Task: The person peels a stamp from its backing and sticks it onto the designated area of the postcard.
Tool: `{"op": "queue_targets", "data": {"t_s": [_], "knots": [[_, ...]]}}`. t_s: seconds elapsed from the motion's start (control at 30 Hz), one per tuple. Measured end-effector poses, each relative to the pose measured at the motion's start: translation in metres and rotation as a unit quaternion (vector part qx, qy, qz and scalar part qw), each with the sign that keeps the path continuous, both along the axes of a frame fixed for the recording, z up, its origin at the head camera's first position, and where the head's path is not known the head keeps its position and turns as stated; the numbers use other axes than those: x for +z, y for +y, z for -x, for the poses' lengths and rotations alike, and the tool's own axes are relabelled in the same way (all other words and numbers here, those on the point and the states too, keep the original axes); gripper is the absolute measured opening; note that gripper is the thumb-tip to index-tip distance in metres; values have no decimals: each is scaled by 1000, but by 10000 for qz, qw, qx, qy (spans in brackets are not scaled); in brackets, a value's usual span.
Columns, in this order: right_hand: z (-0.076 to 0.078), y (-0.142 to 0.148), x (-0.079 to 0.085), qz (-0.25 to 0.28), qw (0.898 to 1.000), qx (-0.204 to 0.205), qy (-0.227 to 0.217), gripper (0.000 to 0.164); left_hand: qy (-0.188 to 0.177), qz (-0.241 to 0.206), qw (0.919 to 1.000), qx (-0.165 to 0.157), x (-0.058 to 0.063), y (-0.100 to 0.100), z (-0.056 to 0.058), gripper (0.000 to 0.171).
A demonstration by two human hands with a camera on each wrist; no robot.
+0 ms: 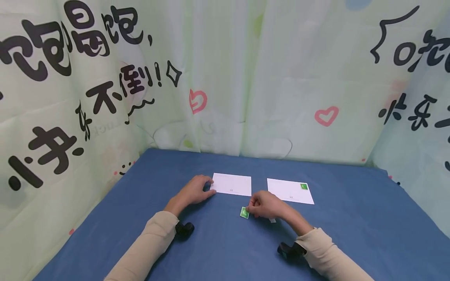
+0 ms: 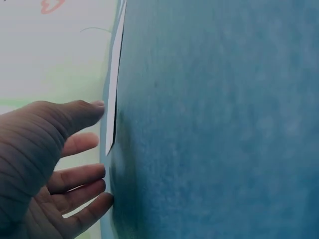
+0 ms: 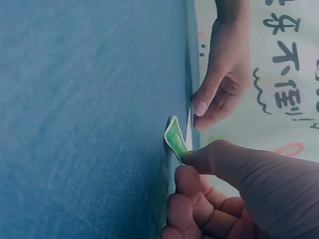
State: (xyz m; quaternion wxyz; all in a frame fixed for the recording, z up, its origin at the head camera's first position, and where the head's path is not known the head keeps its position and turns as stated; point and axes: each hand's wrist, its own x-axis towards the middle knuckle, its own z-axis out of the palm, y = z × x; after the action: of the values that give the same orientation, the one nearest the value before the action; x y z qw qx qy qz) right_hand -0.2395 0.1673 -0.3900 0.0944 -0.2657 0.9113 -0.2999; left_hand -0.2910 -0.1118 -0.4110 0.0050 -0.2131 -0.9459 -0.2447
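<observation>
My right hand pinches a small green postage stamp with a white border between thumb and index finger. In the right wrist view the stamp sticks out from the fingertips, close over the blue cloth. A white envelope or card with tiny print lies flat just beyond it. My left hand is at that envelope's left end, thumb near the front corner and fingers by the far corner. From the left wrist, the envelope shows edge-on beside the spread fingers of the left hand.
A second white envelope lies to the right, bearing a green stamp in its upper right corner. Under my right wrist a small white scrap peeks out. Printed curtains stand around the blue-covered table.
</observation>
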Motion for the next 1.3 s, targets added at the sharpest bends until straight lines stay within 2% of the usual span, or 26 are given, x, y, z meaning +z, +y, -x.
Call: {"op": "queue_targets", "data": {"t_s": [0.13,0.27,0.47,0.63,0.77,0.97,1.13,1.3], "knots": [[-7,1,-2,299,9995,-18,123,18,54,-253,9997,-29,0,1,-9,36],[-12,3,2,520,9977,-145,401,13,272,-542,9981,-121,8,7,-18,34],[-22,5,9,582,9945,-468,741,12,563,-990,9921,-520,22,24,-35,29],[-34,6,13,787,9900,-657,966,7,618,-1325,9850,-913,27,38,-53,19],[-45,7,16,876,9835,-705,1415,9,646,-1648,9772,-1175,31,48,-66,14],[-60,7,20,706,9630,-916,2434,17,281,-1944,9677,-1578,35,61,-86,17],[-73,7,22,415,9333,-877,3459,22,-130,-2202,9577,-1846,36,69,-101,21],[-84,7,23,274,9068,-654,4156,24,-300,-2377,9529,-1857,34,75,-111,23]]}}
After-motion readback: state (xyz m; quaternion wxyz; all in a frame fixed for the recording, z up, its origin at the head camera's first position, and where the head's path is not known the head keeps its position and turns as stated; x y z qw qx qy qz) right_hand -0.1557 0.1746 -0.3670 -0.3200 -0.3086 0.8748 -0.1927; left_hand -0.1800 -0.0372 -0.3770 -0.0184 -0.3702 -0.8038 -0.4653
